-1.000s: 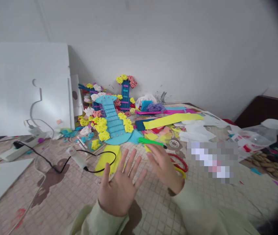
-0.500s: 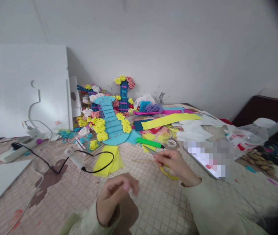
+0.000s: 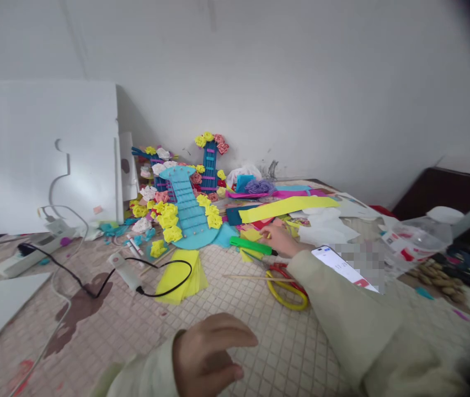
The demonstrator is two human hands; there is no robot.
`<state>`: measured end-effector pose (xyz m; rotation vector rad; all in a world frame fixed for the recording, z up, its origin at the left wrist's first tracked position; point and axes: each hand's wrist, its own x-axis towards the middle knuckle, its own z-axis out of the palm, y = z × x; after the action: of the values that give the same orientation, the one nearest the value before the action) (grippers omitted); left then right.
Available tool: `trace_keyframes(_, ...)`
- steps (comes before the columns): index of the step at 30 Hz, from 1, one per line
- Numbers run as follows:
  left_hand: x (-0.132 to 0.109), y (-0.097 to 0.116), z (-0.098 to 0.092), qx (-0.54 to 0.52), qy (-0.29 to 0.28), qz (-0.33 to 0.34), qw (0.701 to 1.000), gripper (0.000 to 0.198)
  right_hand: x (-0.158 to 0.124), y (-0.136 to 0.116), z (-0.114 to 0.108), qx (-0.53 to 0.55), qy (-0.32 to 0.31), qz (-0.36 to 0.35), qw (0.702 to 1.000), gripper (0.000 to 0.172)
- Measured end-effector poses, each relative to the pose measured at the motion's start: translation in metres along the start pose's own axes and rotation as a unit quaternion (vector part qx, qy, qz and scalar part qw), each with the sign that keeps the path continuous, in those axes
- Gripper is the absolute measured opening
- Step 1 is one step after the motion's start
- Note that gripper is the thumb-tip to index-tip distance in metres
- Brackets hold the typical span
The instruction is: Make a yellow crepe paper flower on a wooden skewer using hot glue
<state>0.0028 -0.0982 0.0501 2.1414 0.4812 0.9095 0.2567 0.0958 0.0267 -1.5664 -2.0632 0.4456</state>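
Note:
My left hand [image 3: 214, 353] hovers over the near part of the table, thumb and fingers apart, with nothing between them. Farther off, my right hand [image 3: 279, 240] reaches down among paper scraps [image 3: 251, 235], its fingers partly stretched out; no held thing shows. Beside its fingertips lies a green tool with a black end [image 3: 251, 245]. Nearer me are scissors with red and yellow handles [image 3: 288, 300] and a thin wooden stick [image 3: 243, 277] lying against them. Left of these lies a fanned stack of yellow crepe paper [image 3: 179, 284].
A blue board with yellow paper flowers [image 3: 189, 212] leans at the back. A white charger with black cable [image 3: 125, 271] lies left. To the right are a phone [image 3: 342, 268], a clear plastic bottle [image 3: 421, 234] and peanuts [image 3: 439, 281]. A white board [image 3: 51, 154] stands back left.
My right hand has let go of the wooden stick and moved away from me to the scraps, uncovering the scissors handles. My left hand has come nearer and slightly right, its fingers more spread.

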Motion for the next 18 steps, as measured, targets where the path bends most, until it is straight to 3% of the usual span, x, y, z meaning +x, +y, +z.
trace_keyframes(4,0.016,-0.017,0.014,0.011,-0.004,0.004,1.0,0.031,0.007,0.0,0.02,-0.017,-0.068,-0.034,0.997,0.028)
trace_keyframes(8,0.025,-0.036,0.022,0.027,0.01,0.028,0.999,0.023,0.0,-0.002,0.022,-0.047,-0.062,-0.05,0.996,0.028)
trace_keyframes(13,0.018,-0.052,0.028,0.052,0.046,0.102,0.992,0.024,-0.004,0.001,-0.005,-0.07,-0.024,-0.035,0.997,0.029)
trace_keyframes(18,0.011,-0.059,0.034,0.05,0.053,0.1,0.992,0.025,-0.004,0.028,-0.035,-0.142,0.027,0.062,0.988,0.021)
